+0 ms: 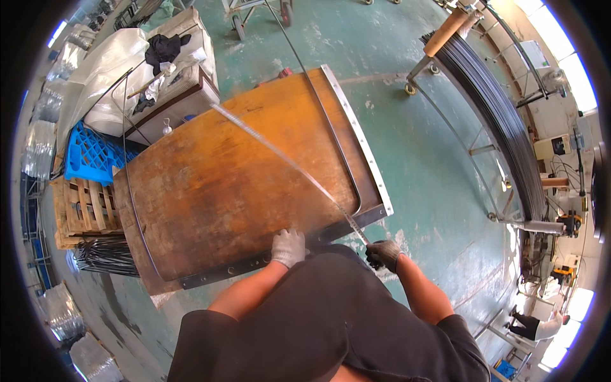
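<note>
In the single head view, looking down past a dark shirt, the right grip [384, 256], a hand in a dark grey glove, is closed around the near end of a long, narrow, silver-grey strip [280, 153] just beyond the near right corner of a wide, brown, worn wooden bench [210, 191]. From that grip the strip runs diagonally away and to the left, over the bench top, to its far edge. The left grip [289, 247], a hand in a pale, off-white glove, lies at the near edge of the bench, well apart from the strip; its fingers are partly hidden, so I cannot tell whether it grasps anything. A thin, dark metal rod [326, 121] crosses the right side of the bench and bends in a rounded corner near the strip; another thin, dark rod length [131, 197] runs along the left side. Beyond the bench to the left is a bright blue, openwork plastic crate [89, 156], its contents too unclear to tell, near a pale, slatted wooden pallet [89, 204]. On the right, over the green floor [420, 159], a grey, metal-framed rack [482, 151] holds a thick, curving bundle of long, dark rods [503, 114].
</note>
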### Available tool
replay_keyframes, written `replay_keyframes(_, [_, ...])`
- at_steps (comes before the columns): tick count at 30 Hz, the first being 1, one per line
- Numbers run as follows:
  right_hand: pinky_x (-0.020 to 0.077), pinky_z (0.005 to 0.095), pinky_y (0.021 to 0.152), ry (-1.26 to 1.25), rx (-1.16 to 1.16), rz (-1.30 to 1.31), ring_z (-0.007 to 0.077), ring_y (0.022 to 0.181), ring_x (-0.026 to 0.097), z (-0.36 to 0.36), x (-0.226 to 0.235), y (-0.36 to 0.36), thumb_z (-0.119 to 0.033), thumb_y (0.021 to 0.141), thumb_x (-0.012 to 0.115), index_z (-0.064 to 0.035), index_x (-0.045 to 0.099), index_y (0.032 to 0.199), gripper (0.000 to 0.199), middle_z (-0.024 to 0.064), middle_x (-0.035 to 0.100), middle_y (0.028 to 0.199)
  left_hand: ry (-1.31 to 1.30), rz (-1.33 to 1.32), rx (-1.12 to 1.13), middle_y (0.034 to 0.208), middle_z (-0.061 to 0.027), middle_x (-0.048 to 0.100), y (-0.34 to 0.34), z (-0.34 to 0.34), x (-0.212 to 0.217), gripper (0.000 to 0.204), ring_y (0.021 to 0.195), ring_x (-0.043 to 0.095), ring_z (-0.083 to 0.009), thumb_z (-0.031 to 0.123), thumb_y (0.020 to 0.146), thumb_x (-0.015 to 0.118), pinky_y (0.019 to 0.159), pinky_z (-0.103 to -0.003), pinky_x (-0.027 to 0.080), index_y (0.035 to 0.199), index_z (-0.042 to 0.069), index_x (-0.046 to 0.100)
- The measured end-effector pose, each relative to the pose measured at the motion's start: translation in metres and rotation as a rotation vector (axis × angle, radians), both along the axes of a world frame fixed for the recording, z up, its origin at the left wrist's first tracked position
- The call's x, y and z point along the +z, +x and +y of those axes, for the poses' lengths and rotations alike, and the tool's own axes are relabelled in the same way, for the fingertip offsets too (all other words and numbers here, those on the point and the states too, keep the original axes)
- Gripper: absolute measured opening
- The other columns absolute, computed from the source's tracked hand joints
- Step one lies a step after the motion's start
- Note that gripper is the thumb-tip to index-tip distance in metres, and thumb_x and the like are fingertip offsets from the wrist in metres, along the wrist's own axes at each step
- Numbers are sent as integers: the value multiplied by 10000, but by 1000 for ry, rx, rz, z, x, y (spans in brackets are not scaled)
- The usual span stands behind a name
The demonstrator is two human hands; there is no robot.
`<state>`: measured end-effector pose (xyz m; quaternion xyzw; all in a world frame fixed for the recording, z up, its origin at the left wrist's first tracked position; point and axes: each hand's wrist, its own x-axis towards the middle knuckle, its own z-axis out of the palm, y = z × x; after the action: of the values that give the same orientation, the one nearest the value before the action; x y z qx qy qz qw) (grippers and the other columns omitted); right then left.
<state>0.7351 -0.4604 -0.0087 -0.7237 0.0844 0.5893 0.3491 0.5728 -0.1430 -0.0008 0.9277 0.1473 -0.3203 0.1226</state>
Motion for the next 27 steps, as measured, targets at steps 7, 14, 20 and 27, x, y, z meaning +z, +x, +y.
replay_keyframes(7, [555, 375, 577, 130, -262, -66, 193, 620, 664, 109, 50, 33, -266, 1035, 704, -29, 717, 984, 243, 73, 697, 804, 57, -84, -38, 1232, -133, 742, -6, -4, -18, 455, 1137, 726, -355, 439, 915, 816, 880, -494, 607, 1199, 84, 789])
replay_keyframes(14, [505, 403, 545, 163, -383, -117, 199, 628, 636, 220, 44, 131, -281, 1037, 709, -80, 687, 961, 216, 42, 660, 778, 91, -114, -13, 1218, -198, 724, -16, -15, -49, 376, 1116, 723, -418, 318, 927, 752, 828, -516, 627, 1187, 52, 805])
replay_keyframes(20, [533, 427, 545, 124, -350, -84, 240, 639, 650, 294, 39, 203, -258, 1039, 714, -84, 676, 952, 199, 75, 660, 773, 108, -253, -26, 1155, -191, 735, -16, -19, -49, 298, 1033, 725, -400, 243, 980, 631, 736, -518, 613, 1138, 61, 806])
replay_keyframes(27, [566, 478, 540, 125, -179, -254, 269, 655, 676, 351, 19, 278, -252, 1068, 675, -79, 667, 931, 221, 105, 676, 780, 76, -187, -25, 1107, -162, 752, -20, -18, -54, 269, 1003, 740, -368, 248, 972, 640, 735, -517, 623, 1094, 74, 806])
